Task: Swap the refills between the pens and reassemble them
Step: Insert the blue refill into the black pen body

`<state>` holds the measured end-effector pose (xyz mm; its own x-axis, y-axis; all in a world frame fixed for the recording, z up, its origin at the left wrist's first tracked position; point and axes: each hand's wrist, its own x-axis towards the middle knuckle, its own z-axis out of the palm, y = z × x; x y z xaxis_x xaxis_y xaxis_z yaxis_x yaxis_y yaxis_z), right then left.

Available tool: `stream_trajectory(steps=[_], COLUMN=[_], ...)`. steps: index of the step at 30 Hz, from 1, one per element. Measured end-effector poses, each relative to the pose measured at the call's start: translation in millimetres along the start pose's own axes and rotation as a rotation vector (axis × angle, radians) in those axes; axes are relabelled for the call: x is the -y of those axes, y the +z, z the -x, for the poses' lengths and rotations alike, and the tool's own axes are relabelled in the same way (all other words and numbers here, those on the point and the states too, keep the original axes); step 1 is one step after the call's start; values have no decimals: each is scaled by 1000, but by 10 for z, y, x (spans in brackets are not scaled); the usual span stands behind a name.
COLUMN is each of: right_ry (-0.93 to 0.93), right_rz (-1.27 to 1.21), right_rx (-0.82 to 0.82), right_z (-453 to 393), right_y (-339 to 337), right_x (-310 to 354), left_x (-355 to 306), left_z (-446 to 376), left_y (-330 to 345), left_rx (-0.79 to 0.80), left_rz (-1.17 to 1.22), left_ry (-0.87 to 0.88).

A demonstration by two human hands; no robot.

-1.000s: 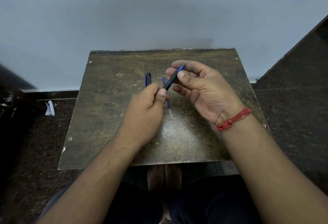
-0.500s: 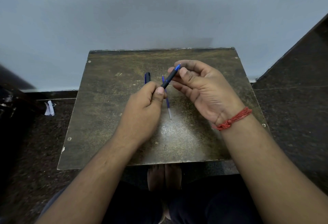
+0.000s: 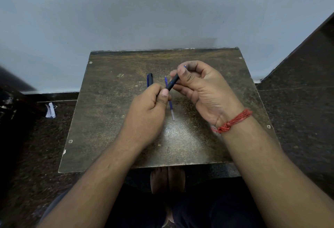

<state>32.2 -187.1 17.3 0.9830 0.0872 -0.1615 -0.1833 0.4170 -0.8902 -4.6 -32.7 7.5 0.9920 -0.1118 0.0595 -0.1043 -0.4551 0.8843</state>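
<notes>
A dark pen with a blue tip (image 3: 172, 82) is held slantwise above the small worn table (image 3: 112, 119). My left hand (image 3: 148, 112) grips its lower end in a fist. My right hand (image 3: 200, 86) closes thumb and fingers over its upper end, so only a speck of blue shows there. A loose blue refill (image 3: 169, 101) lies flat on the table under the hands, its clear end toward me. A second dark pen part (image 3: 149, 79) lies left of the refill, mostly hidden behind my left hand.
The table stands against a pale wall. Dark speckled floor surrounds it, with a white scrap (image 3: 50, 110) on the floor at the left. My bare feet (image 3: 167, 180) show under the table's near edge.
My right hand has closed further over the pen's upper end, hiding most of the blue tip. My left hand stays on the lower end.
</notes>
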Motion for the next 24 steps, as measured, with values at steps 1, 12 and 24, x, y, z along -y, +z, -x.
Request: stream_trajectory(steps=[1, 12, 24], right_ry=[-2, 4, 27], right_rz=[-7, 50, 42], right_rx=[17, -15, 60], right_z=[-3, -4, 8], right_y=[-15, -7, -59], right_x=[7, 15, 29], left_x=[6, -2, -5], left_z=[-5, 9, 7], left_y=[-6, 19, -1], left_rx=[-8, 13, 6], left_rz=[3, 9, 20], left_ry=[-1, 6, -17])
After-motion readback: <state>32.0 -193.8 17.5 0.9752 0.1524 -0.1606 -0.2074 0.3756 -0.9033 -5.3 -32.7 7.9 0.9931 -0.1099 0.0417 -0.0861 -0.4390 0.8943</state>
